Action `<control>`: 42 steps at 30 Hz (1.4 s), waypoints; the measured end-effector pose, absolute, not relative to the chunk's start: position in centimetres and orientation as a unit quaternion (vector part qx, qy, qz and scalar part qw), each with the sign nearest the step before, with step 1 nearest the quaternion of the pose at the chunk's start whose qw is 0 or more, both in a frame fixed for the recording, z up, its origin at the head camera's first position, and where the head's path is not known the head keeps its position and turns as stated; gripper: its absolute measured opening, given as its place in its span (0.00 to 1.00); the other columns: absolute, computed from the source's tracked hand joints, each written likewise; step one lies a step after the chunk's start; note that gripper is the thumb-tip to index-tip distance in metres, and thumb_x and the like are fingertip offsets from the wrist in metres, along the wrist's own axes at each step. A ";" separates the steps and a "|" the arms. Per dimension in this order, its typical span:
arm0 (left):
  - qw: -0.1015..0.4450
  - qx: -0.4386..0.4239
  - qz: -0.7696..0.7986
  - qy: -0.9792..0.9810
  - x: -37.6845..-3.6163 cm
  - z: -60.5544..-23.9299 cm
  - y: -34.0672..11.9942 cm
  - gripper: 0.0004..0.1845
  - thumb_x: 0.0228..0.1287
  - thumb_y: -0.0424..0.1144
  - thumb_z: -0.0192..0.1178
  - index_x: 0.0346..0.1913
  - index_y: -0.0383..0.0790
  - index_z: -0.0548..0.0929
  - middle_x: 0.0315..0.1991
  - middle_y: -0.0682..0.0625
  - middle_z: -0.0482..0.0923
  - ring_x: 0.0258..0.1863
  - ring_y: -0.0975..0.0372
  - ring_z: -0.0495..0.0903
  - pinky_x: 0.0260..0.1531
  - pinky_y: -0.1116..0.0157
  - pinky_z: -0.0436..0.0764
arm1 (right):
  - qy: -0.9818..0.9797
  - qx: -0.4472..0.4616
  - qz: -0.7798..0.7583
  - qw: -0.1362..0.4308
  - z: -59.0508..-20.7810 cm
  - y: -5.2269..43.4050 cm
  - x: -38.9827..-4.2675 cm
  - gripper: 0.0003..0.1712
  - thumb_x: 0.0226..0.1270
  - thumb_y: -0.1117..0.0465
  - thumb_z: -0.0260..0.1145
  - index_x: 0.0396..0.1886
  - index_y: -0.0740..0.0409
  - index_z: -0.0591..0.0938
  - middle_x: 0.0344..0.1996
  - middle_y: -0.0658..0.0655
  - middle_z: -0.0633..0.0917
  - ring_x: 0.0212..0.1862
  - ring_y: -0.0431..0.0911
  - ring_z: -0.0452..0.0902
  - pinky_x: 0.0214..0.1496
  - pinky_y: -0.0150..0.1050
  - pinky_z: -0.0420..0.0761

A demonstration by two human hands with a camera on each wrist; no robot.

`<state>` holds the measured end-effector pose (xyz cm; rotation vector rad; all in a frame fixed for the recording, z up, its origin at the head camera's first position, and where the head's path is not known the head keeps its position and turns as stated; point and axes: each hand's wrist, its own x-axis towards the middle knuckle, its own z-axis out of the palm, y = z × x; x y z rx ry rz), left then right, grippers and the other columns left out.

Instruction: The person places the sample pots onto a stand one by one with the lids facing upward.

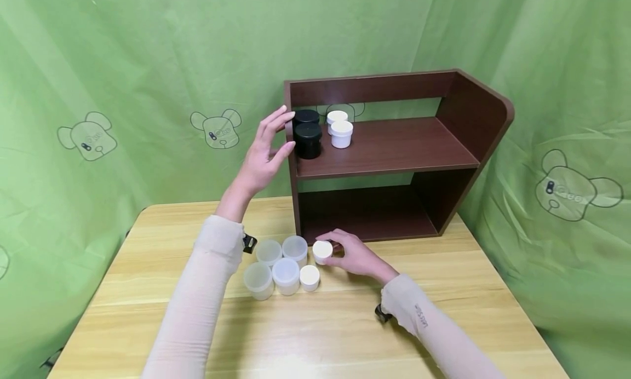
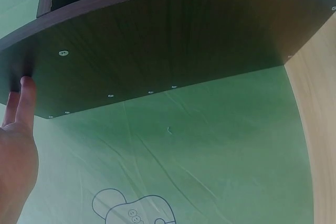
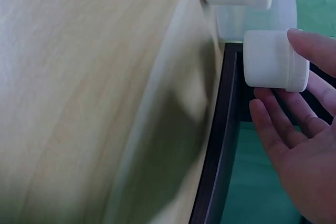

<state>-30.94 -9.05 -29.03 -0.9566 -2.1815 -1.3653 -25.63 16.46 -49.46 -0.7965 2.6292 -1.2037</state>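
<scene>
My right hand (image 1: 356, 254) holds a small white screw-lid jar (image 1: 322, 251) by the shelf's front edge, thumb on one side and fingers on the other. In the right wrist view the thumb lies along the jar's lid (image 3: 298, 61). A second white jar (image 1: 309, 279) stands close by on the table. My left hand (image 1: 263, 157) is at the upper left side panel of the brown shelf (image 1: 394, 149), fingers extended against the panel (image 2: 157, 40) and thumb near its front edge. Two black jars (image 1: 308, 142) stand just inside that panel, with two white jars (image 1: 342, 135) to their right.
Several translucent tubs (image 1: 286, 275) stand grouped on the wooden table (image 1: 315, 335), left of the white jars. The shelf has an upper board and a lower compartment (image 1: 365, 209). Green cloth (image 1: 172, 50) hangs behind and at the sides.
</scene>
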 end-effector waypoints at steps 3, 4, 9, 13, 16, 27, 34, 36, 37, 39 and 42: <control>0.198 -0.340 -0.485 -0.781 -31.0 -29.1 -9.0 0.27 0.79 0.34 0.53 0.77 0.42 0.64 0.82 0.45 0.51 0.76 0.50 0.65 0.62 0.49 0.85 | 0.873 -0.261 -0.406 0.063 -48.8 16.5 -25.5 0.32 0.62 0.60 0.79 0.66 0.55 0.81 0.55 0.53 0.82 0.55 0.48 0.81 0.59 0.43 0.88; 0.198 -0.341 -0.486 -0.780 -31.0 -29.1 -9.0 0.27 0.79 0.34 0.53 0.77 0.42 0.64 0.82 0.46 0.51 0.76 0.49 0.65 0.62 0.49 0.85 | 0.872 -0.260 -0.410 0.061 -48.5 16.6 -25.5 0.32 0.62 0.61 0.79 0.66 0.55 0.81 0.55 0.53 0.82 0.55 0.49 0.81 0.59 0.45 0.88; 0.198 -0.341 -0.490 -0.777 -30.9 -29.0 -9.0 0.27 0.79 0.34 0.53 0.77 0.42 0.64 0.82 0.46 0.51 0.76 0.48 0.65 0.62 0.46 0.84 | 0.871 -0.260 -0.414 0.037 -47.1 16.7 -25.2 0.31 0.61 0.62 0.79 0.65 0.52 0.82 0.54 0.52 0.82 0.53 0.48 0.80 0.61 0.50 0.87; 0.197 -0.339 -0.490 -0.779 -30.8 -29.1 -9.0 0.27 0.79 0.34 0.53 0.77 0.42 0.64 0.82 0.46 0.51 0.76 0.49 0.65 0.62 0.46 0.84 | 0.867 -0.275 -0.416 0.007 -46.0 16.9 -25.1 0.31 0.61 0.62 0.80 0.65 0.51 0.82 0.53 0.51 0.82 0.53 0.45 0.80 0.60 0.45 0.87; 0.197 -0.339 -0.489 -0.779 -30.8 -29.1 -8.9 0.27 0.79 0.34 0.54 0.77 0.42 0.64 0.82 0.46 0.51 0.76 0.49 0.65 0.62 0.47 0.84 | 0.861 -0.286 -0.421 -0.012 -45.0 16.9 -25.0 0.32 0.60 0.61 0.80 0.65 0.51 0.82 0.53 0.51 0.83 0.53 0.45 0.81 0.59 0.45 0.87; 0.197 -0.337 -0.487 -0.781 -30.8 -29.1 -8.9 0.27 0.79 0.34 0.53 0.77 0.41 0.64 0.82 0.45 0.51 0.76 0.48 0.65 0.62 0.47 0.84 | 0.846 -0.312 -0.425 -0.084 -40.4 17.5 -24.1 0.31 0.61 0.58 0.80 0.65 0.48 0.82 0.53 0.48 0.83 0.53 0.42 0.79 0.58 0.46 0.87; 0.196 -0.337 -0.487 -0.781 -30.8 -29.0 -8.9 0.27 0.79 0.35 0.53 0.77 0.42 0.64 0.82 0.46 0.51 0.76 0.49 0.65 0.61 0.48 0.85 | 0.836 -0.312 -0.433 -0.127 -37.3 18.5 -24.0 0.32 0.60 0.59 0.81 0.65 0.47 0.83 0.54 0.48 0.84 0.53 0.40 0.78 0.57 0.33 0.84; 0.197 -0.339 -0.487 -0.780 -30.9 -28.9 -8.9 0.27 0.80 0.35 0.53 0.77 0.42 0.64 0.82 0.46 0.51 0.76 0.49 0.65 0.61 0.48 0.85 | 0.833 -0.309 -0.436 -0.141 -36.5 18.9 -24.0 0.32 0.59 0.60 0.81 0.64 0.49 0.83 0.54 0.48 0.84 0.52 0.40 0.78 0.56 0.31 0.84; 0.197 -0.340 -0.487 -0.780 -30.9 -28.9 -8.8 0.27 0.80 0.35 0.53 0.77 0.42 0.64 0.82 0.46 0.51 0.76 0.49 0.65 0.61 0.47 0.85 | 0.832 -0.308 -0.438 -0.148 -36.1 19.0 -24.0 0.32 0.59 0.60 0.81 0.64 0.49 0.83 0.54 0.49 0.84 0.52 0.40 0.78 0.56 0.30 0.84; 0.195 -0.339 -0.488 -0.780 -30.9 -28.9 -8.9 0.27 0.79 0.35 0.53 0.77 0.42 0.64 0.82 0.46 0.51 0.76 0.49 0.65 0.61 0.47 0.85 | 0.828 -0.306 -0.442 -0.160 -35.3 19.3 -24.1 0.32 0.59 0.61 0.81 0.64 0.51 0.83 0.54 0.49 0.84 0.53 0.39 0.78 0.56 0.29 0.83; 0.192 -0.337 -0.491 -0.780 -30.9 -29.0 -8.9 0.27 0.79 0.34 0.53 0.77 0.42 0.64 0.82 0.46 0.51 0.76 0.48 0.64 0.61 0.47 0.85 | 0.822 -0.303 -0.449 -0.176 -34.2 19.9 -24.2 0.33 0.58 0.63 0.81 0.64 0.52 0.83 0.53 0.49 0.85 0.53 0.38 0.77 0.57 0.28 0.83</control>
